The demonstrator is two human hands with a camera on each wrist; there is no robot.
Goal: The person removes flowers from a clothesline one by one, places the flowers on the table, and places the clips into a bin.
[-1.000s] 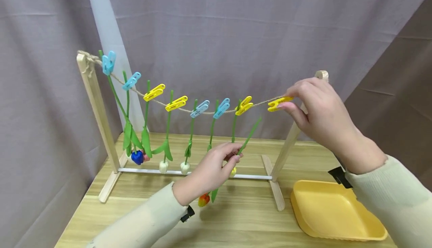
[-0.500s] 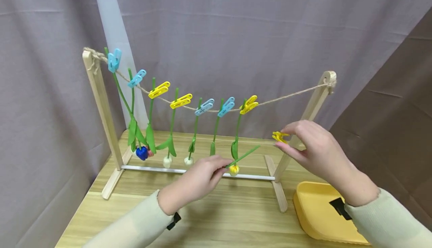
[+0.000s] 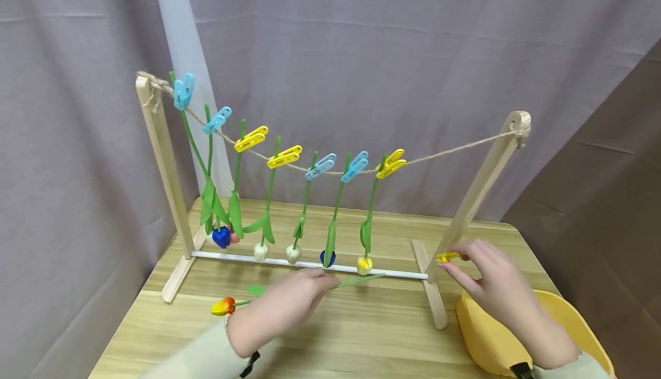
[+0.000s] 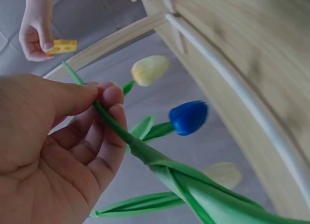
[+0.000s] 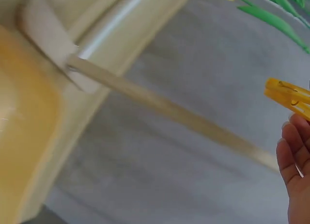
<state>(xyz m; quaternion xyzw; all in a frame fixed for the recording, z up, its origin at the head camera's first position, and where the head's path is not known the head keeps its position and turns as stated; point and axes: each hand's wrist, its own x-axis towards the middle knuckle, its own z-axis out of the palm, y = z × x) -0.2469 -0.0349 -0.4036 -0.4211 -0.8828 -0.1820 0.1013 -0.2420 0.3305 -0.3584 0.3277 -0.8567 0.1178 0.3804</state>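
Observation:
My left hand [image 3: 286, 307] pinches the green stem of an artificial tulip [image 3: 223, 306] low over the table. Its orange-red and yellow bloom points left, and the bare stem end sticks out to the right. In the left wrist view, thumb and fingers close on the stem [image 4: 114, 125]. Beside the right post, my right hand [image 3: 496, 287] holds a yellow clothespin [image 3: 447, 257] between thumb and fingertips. The right wrist view shows the same clothespin [image 5: 286, 96] at its edge, gripping nothing. Behind, a twine line [image 3: 444, 153] carries several tulips hung bloom-down by blue and yellow clothespins.
A wooden stand, with left post [image 3: 166, 167], right post [image 3: 472, 190] and white crossbar [image 3: 392, 273], holds the twine. A yellow basin [image 3: 472, 330] stands at the right, below my right hand. Grey curtain [image 3: 330, 69] hangs behind the wooden table [image 3: 351, 339].
My right hand has taken the yellow clothespin off the twine and lowered it beside the right post. My left hand has lowered the tulip toward the table and left, its stem tilting flatter.

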